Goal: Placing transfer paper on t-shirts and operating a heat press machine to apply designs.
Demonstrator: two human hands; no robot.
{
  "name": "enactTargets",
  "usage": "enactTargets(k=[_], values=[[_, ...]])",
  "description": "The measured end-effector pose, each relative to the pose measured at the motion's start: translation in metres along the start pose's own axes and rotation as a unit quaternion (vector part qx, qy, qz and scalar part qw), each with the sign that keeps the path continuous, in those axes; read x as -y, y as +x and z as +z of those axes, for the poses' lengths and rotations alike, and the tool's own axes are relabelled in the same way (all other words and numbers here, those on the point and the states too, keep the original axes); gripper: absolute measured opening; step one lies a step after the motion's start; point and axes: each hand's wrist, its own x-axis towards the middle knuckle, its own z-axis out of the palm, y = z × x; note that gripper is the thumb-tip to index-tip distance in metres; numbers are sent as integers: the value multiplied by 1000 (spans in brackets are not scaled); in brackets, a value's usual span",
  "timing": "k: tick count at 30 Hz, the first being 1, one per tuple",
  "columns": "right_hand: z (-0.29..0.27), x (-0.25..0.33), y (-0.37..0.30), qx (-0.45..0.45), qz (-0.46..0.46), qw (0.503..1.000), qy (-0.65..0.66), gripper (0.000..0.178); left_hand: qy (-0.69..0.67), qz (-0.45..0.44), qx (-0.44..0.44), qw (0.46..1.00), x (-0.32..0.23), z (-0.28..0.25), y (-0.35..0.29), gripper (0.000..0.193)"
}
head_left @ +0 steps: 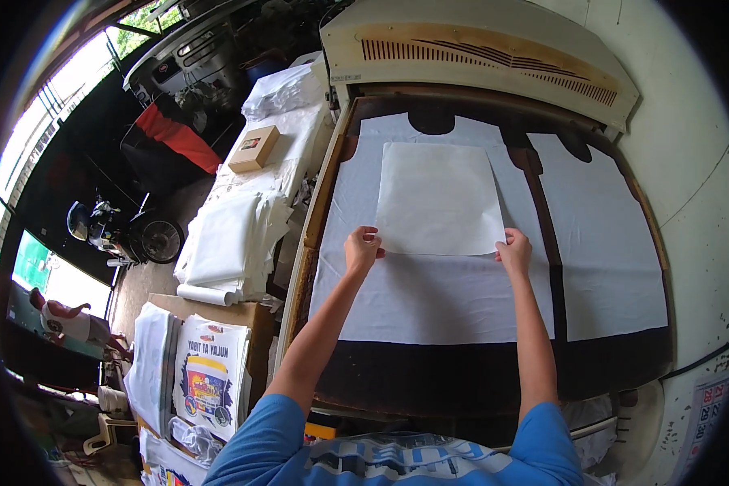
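A white paper sheet (437, 198) is stretched between my two hands, over a white shirt-shaped fabric piece (429, 300). My left hand (363, 248) pinches the sheet's near left corner. The near right corner is between the fingers of my right hand (513, 249). Below the sheet, the fabric lies flat on the dark bed (445, 373) of a large press. To the right lies a second white fabric piece (599, 243), parted from the first by a dark strip. Whether the sheet rests on the fabric all over, I cannot tell.
A beige vented machine housing (478, 61) spans the bed's far side. At left stand a stack of white sheets (223, 239), a small cardboard box (253, 149) and a pile of printed sheets (211, 373). Farther left are a motorcycle (130, 231) and another person (73, 320).
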Motion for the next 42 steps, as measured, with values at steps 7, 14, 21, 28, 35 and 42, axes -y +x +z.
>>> enactTargets(k=[7,14,21,28,35,42], values=[[1,-1,-4,12,18,1000,-4,32,26,16,0,1000,7,-4,1,15],[2,-11,-4,3,26,999,-34,34,30,15,-1,999,4,-5,-3,16],[-4,-12,-8,26,51,996,-67,35,25,7,23,999,6,-15,-9,15],[-9,-25,-9,-15,-52,973,-223,35,65,9,-3,998,0,-29,-29,14],[-53,-55,-37,4,-118,988,-96,29,194,181,-183,947,28,-147,-93,14],[-104,-58,-140,-76,-15,989,-122,20,434,-129,-295,842,159,-353,-250,48]])
